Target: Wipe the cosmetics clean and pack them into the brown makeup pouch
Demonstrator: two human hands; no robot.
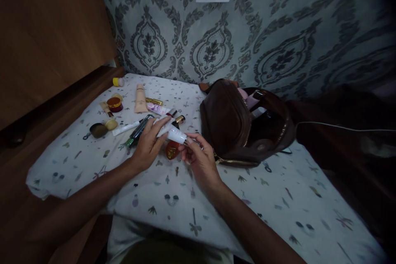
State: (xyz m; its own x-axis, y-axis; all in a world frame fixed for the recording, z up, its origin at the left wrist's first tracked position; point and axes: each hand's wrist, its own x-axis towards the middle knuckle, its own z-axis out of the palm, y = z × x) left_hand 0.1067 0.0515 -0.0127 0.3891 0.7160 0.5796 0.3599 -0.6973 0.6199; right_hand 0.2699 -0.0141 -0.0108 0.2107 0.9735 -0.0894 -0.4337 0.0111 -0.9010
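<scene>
My right hand (201,159) pinches a small white tube (177,135) by its silvery cap end, holding it slanted above the surface. My left hand (150,142) is closed around the tube's other end with a crumpled white wipe (163,126) between its fingers. Below the tube lies an orange-red container (172,150) with gold marking, partly covered. A dark tube with a green end (136,133) lies close to the left hand, beside a thin white tube (126,128). Just beyond the fingers is a black and gold lipstick (178,121).
Open on the right stands a brown leather bag (229,119) with pink items inside. Further back lie a beige tube (140,99), a gold stick (154,101), a dark red jar (114,104) and a dark brush (98,130). A patterned cloth (173,214) covers the surface, against a wallpapered wall.
</scene>
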